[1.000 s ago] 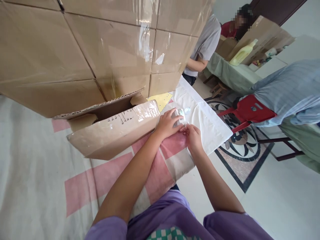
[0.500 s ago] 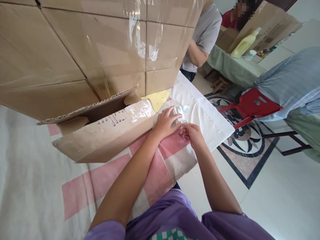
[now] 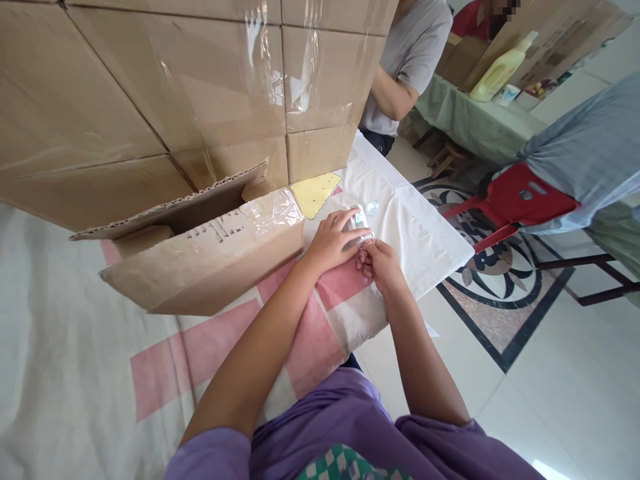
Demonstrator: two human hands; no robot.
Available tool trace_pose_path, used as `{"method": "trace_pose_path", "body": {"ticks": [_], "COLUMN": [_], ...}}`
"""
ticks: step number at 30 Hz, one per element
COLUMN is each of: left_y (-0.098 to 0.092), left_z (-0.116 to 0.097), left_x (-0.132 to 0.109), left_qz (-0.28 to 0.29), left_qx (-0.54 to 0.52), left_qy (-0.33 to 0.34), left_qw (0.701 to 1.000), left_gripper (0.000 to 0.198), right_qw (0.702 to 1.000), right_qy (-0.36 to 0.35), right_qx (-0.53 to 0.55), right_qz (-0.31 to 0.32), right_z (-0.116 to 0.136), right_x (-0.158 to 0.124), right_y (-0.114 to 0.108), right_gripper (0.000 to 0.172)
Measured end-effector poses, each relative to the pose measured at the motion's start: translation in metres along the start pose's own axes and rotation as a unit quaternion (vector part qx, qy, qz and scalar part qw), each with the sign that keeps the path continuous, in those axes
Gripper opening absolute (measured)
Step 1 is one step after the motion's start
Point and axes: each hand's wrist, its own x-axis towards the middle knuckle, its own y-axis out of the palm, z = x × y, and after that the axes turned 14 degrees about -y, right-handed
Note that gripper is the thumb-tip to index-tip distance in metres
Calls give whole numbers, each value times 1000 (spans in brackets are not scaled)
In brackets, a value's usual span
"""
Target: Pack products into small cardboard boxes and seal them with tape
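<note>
Barely anything has moved in the last half second: the whole view has shifted a bit, so the red chair on the right shows farther over, and the right hand has edged slightly closer to the left hand. Otherwise it's pretty much the same pose.

The left hand is holding a small white item, fingers spread over the top and thumb on the near side. The right hand is narrow, thumb and forefinger bunched at the item's near edge; honestly can't tell if they've got hold of anything there.

The item is near the right end of the cloth-covered worktop, with a small clear piece just beyond it. Left of the hands there's an open carton with its flaps up, and past that a big wall of taped cartons. A yellow sheet lies between the cartons and the hands.

On the far side someone in a grey shirt is partly behind the stack, and a yellow bottle stands on a second, green-covered worktop.
</note>
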Motion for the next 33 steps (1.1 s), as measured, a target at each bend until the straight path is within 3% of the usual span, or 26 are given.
{"method": "trace_pose_path", "body": {"ticks": [6, 17, 28, 33], "left_y": [-1, 2, 2, -2], "left_z": [0, -1, -2, -4], "left_x": [-1, -2, -2, -3], "left_qz": [5, -4, 11, -16], "left_qx": [7, -1, 22, 32], "left_qy": [4, -9, -35, -3], "left_qw": [1000, 1000, 999, 999], "left_gripper": [38, 38, 42, 41], "right_qw": [1000, 1000, 1000, 1000], "right_qy": [-7, -8, -19, -25], "right_qx": [7, 5, 2, 7], "right_qz": [2, 4, -2, 4], "right_z": [-3, 3, 1, 0], "right_x": [0, -5, -4, -3], "right_y": [0, 0, 3, 1], "right_gripper": [25, 30, 23, 24]}}
